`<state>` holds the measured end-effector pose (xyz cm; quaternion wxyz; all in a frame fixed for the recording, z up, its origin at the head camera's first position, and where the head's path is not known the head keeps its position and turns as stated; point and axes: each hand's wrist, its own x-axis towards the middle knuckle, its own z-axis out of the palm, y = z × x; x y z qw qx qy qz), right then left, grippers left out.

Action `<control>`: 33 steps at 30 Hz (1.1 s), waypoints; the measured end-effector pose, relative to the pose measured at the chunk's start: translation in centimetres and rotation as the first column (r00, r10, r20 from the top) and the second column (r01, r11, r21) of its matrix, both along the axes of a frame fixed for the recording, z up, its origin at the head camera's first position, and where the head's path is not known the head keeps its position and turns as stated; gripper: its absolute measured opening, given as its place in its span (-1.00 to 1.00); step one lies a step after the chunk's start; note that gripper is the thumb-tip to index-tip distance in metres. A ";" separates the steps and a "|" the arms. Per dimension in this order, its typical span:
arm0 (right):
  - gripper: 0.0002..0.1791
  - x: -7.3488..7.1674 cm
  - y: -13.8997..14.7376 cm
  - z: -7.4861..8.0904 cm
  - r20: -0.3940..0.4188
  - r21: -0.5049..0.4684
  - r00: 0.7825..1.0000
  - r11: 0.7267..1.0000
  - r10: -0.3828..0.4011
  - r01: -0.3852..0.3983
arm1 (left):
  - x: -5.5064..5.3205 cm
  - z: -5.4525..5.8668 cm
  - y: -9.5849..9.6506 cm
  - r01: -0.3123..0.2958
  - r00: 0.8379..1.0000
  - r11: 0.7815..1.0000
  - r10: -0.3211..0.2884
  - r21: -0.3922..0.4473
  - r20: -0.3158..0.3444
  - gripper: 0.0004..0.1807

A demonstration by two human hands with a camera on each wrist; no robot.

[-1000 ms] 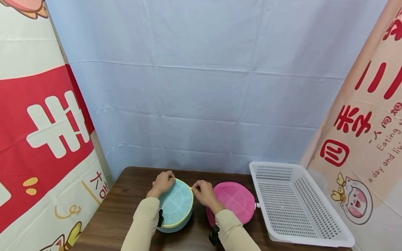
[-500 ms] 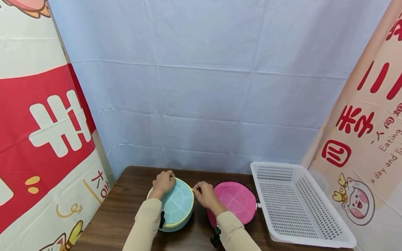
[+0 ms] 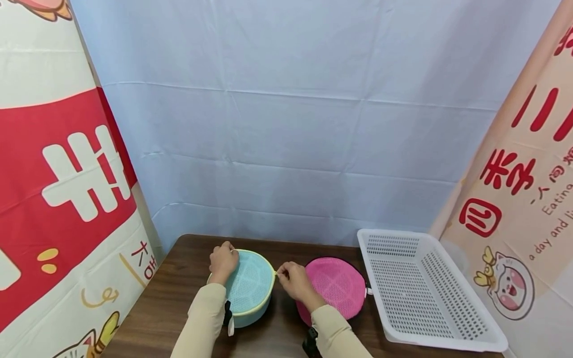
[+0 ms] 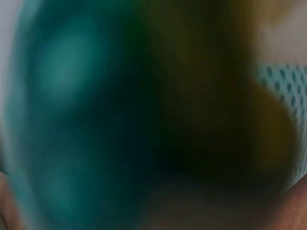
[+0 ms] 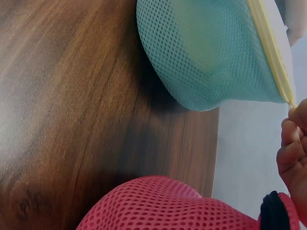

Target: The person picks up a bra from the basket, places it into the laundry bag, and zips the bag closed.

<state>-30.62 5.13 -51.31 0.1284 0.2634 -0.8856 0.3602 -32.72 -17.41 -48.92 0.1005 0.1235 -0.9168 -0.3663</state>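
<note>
A round light-blue mesh laundry bag (image 3: 252, 286) with a yellow zipper edge (image 3: 268, 294) sits on the brown table. My left hand (image 3: 224, 261) pinches the bag's far-left rim with curled fingers. My right hand (image 3: 295, 281) pinches the end of the yellow edge on the right side. In the right wrist view, that corner of the blue bag (image 5: 192, 52) is drawn out to a point at the fingertips of the right hand (image 5: 295, 148). The left wrist view is mostly blocked by a dark, blurred teal shape, with some blue mesh (image 4: 288, 86) at the right.
A round pink mesh bag (image 3: 337, 283) lies partly under the right forearm, its white tag (image 3: 368, 291) toward the basket. A white perforated plastic basket (image 3: 405, 293) stands at the right. The wooden table (image 3: 165, 298) ends at a blue-grey cloth backdrop (image 3: 286, 124).
My left hand has slid leftward along the far rim of the blue bag. A white tag now shows beside the left wrist. My right hand has kept its pinch, shifting very slightly.
</note>
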 end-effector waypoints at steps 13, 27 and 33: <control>-0.90 0.0 0.3 -0.1 -0.011 -0.012 1.000 1.000 -0.011 0.011 | 0.6 0.3 0.1 -0.069 0.997 0.988 0.064 0.138 0.035 -0.83; -0.90 0.6 0.4 0.1 -0.026 -0.045 1.000 0.999 -0.003 0.001 | 0.7 0.5 -0.3 -0.112 0.994 0.983 0.113 0.146 0.000 -0.88; -0.90 0.5 0.6 -0.1 -0.046 -0.069 0.999 0.998 -0.012 0.009 | 0.9 0.7 -0.3 -0.067 0.998 0.990 0.068 0.121 -0.004 -0.83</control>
